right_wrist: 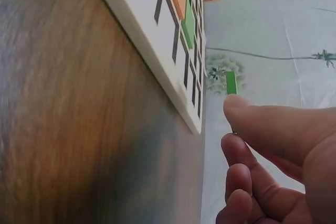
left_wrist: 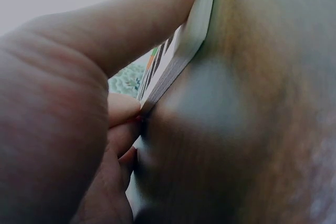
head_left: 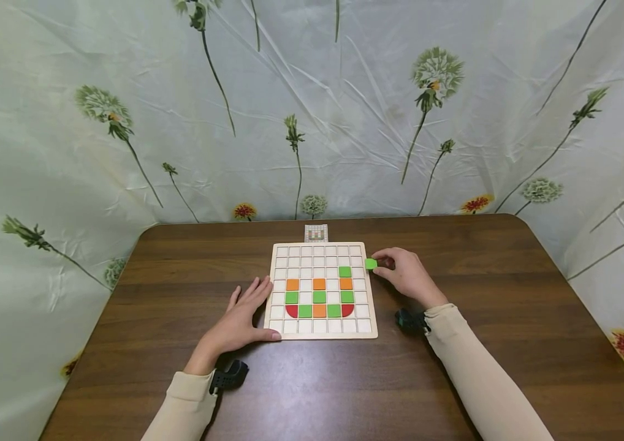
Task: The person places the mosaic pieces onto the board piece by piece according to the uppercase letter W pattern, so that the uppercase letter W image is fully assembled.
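A pale wooden grid board (head_left: 325,336) lies on the table. On its left side, my left hand (head_left: 237,318) has its fingers spread along the edge and its thumb at the near left corner. My right hand (head_left: 408,275) pinches a green square tile (head_left: 371,264) between thumb and fingertips, just beyond the board's right edge. The right wrist view shows that tile (right_wrist: 231,82) edge-on, sticking up past the thumb. Set in the grid are several green tiles (head_left: 319,297), several orange tiles (head_left: 319,284) and two red rounded-corner tiles (head_left: 347,310).
A small printed pattern card (head_left: 316,232) lies against the board's far edge. Dark brown wood grain covers the table (head_left: 179,263). Behind the table hangs a pale cloth (head_left: 345,122) with a flower print. Each wrist wears a dark strapped device (head_left: 229,375).
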A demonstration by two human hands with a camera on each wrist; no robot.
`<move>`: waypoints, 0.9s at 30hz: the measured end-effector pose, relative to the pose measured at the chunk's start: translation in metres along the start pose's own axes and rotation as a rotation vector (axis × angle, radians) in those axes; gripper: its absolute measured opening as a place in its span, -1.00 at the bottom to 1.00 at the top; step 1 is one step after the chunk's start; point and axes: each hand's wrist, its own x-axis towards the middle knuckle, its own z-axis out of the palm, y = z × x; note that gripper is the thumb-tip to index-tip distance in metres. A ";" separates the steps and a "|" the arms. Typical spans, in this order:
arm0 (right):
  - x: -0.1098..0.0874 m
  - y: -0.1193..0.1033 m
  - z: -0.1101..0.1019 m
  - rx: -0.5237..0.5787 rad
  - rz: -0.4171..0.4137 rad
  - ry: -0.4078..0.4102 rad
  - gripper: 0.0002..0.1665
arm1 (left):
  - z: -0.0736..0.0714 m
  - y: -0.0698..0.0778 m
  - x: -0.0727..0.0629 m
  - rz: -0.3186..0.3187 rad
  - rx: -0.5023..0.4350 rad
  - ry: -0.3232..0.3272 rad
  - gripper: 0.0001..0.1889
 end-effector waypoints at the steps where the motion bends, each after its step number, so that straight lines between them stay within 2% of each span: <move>1: 0.000 -0.001 0.000 0.003 0.001 0.002 -0.66 | 0.000 0.000 0.000 -0.001 0.001 0.000 0.24; 14: 0.000 -0.017 0.010 0.033 -0.035 0.001 -0.63 | 0.000 0.000 -0.001 0.012 -0.001 0.009 0.24; 27: 0.004 -0.034 0.025 0.055 -0.104 -0.013 -0.67 | 0.001 -0.002 0.000 0.027 -0.006 0.017 0.24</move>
